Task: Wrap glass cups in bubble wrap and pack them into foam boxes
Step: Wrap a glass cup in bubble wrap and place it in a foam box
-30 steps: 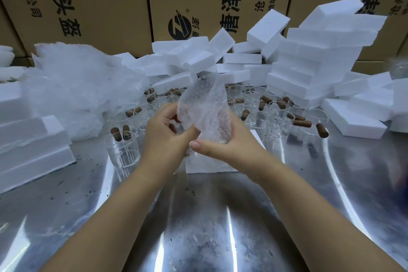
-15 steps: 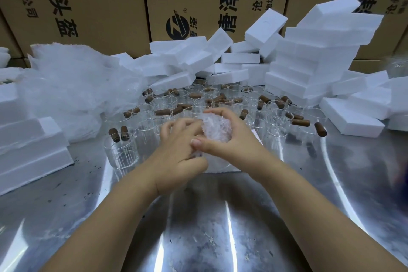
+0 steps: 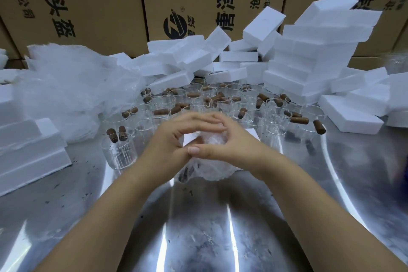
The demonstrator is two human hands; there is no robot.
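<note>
At the table's middle both hands close over one bubble-wrapped glass cup (image 3: 209, 168). My left hand (image 3: 176, 137) covers its top left, fingers reaching across. My right hand (image 3: 227, 143) grips it from the right, thumb pointing left across the front. The wrapped bundle bulges out below my hands, low over the metal table (image 3: 198, 227). A white foam box (image 3: 254, 133) lies just behind my hands, mostly hidden. Several bare glass cups (image 3: 119, 152) with brown cork stoppers stand behind.
A heap of bubble wrap (image 3: 66, 86) lies at the back left. Stacked foam boxes (image 3: 318, 55) fill the back and right, and more foam blocks (image 3: 28, 150) sit at the left edge. Cardboard cartons (image 3: 88, 6) wall off the rear.
The upright flap of bubble wrap has been folded down over the cup. Both hands have closed over the bundle and lowered it toward the table.
</note>
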